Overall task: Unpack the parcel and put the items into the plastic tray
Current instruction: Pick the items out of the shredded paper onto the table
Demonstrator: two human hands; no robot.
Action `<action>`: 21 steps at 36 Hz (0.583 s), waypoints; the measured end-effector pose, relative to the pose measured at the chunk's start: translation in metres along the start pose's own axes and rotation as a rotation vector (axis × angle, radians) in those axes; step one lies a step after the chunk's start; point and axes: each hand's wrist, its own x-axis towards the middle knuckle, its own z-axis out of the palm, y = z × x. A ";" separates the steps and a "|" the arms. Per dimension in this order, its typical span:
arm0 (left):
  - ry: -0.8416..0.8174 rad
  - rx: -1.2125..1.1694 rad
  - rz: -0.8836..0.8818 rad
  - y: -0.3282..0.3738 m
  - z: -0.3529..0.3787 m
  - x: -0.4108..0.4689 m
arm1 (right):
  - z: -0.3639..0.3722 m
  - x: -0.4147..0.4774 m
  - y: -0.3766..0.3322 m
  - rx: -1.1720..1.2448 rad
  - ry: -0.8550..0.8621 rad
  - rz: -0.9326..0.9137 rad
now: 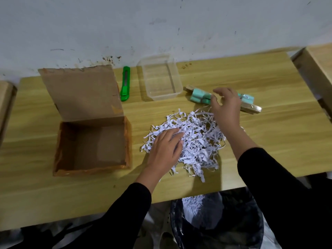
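Note:
An open cardboard parcel box (93,146) stands at the left with its lid flipped back and nothing inside. A pile of white shredded paper (195,137) lies on the table to its right. My left hand (165,150) rests flat on the pile's left side, fingers apart. My right hand (226,106) hovers with spread fingers over a bundle of mint-green cylinders on a flat wooden piece (201,97), behind the pile. The clear plastic tray (177,76) stands near the wall with nothing in it.
A green utility knife (125,83) lies between the box lid and the tray. A dark bin (215,221) holding some shredded paper sits below the table's front edge. Wooden furniture (316,69) adjoins at the right, another piece (6,105) at the left.

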 end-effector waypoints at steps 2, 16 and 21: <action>-0.003 0.008 0.000 0.000 0.000 0.000 | -0.003 -0.009 0.007 -0.022 -0.034 -0.021; -0.001 0.076 -0.036 0.002 0.000 -0.003 | -0.005 -0.036 0.022 -0.205 -0.343 -0.171; 0.021 0.066 -0.048 0.004 0.000 -0.004 | -0.017 -0.062 0.024 -0.152 -0.367 -0.215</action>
